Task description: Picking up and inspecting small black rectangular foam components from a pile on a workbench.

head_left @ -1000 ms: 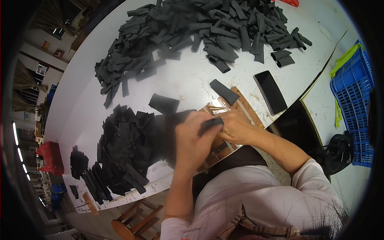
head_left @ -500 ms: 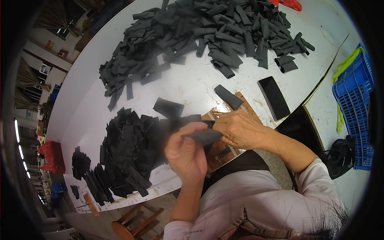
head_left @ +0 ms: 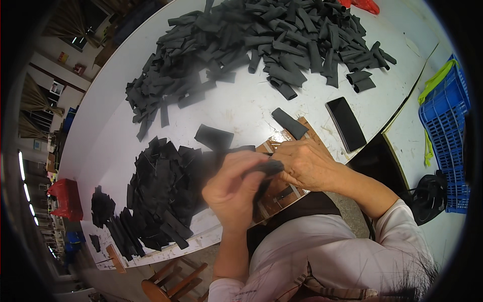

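Note:
My left hand is closed round a dark grey fabric piece, which is bunched between thumb and fingers. Right beside it, my right hand is curled shut at the far end of that piece. Its fingertips are hidden, so what it grips is not clear. Both hands are over a brown wooden board at the table's near edge. One flat fabric tube lies across the board's far end. Another dark piece rests beyond my left hand, next to a heap of dark fabric pieces.
A large pile of grey fabric tubes covers the far side of the white table. To the right lie a phone and a blue plastic crate. A red bag is at the left, a wooden stool below.
My left hand has turned and its fingers have folded over the fabric piece, which is now more bunched. My right hand stays nearly in place.

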A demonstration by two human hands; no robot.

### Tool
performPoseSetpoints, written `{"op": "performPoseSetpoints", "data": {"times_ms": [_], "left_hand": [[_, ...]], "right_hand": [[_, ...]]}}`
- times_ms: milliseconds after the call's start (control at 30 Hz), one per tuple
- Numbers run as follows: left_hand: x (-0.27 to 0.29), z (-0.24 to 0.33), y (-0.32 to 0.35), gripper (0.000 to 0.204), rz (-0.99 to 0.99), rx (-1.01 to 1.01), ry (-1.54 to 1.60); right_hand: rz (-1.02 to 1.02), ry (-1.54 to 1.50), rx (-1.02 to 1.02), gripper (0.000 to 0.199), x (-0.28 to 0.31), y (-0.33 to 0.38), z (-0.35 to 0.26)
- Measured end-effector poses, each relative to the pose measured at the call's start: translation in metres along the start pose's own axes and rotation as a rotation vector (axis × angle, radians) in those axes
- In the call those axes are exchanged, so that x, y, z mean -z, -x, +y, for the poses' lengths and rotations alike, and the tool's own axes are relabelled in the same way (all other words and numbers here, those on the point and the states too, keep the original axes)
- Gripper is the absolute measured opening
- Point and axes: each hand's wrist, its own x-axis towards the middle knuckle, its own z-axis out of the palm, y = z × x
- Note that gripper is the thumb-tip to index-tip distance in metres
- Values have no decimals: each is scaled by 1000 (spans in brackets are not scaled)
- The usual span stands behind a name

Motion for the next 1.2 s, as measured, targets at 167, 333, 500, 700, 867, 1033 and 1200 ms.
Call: {"op": "performPoseSetpoints", "data": {"times_ms": [167,333,500,700,867,1033,1200], "left_hand": [[0,-4,5,20,-141,198,-194],[-4,0,3,18,-95,161,-143],[0,-10,9,14,55,-1,68],[13,-13,17,14,204,185,405],[13,-14,14,15,171,189,295],[15,-15,13,14,113,135,173],[50,-55,-24,25,349,285,-602]], "right_hand": [[11,-179,-81,18,-41,19,22],[-76,-178,-121,21,-32,17,22],[-101,-28,-75,29,-8,4,6],[-85,-15,15,25,-20,3,13],[-18,-5,53,24,-19,7,12],[76,-226,23,24,-33,11,18],[-51,-397,50,41,24,-18,17]]}}
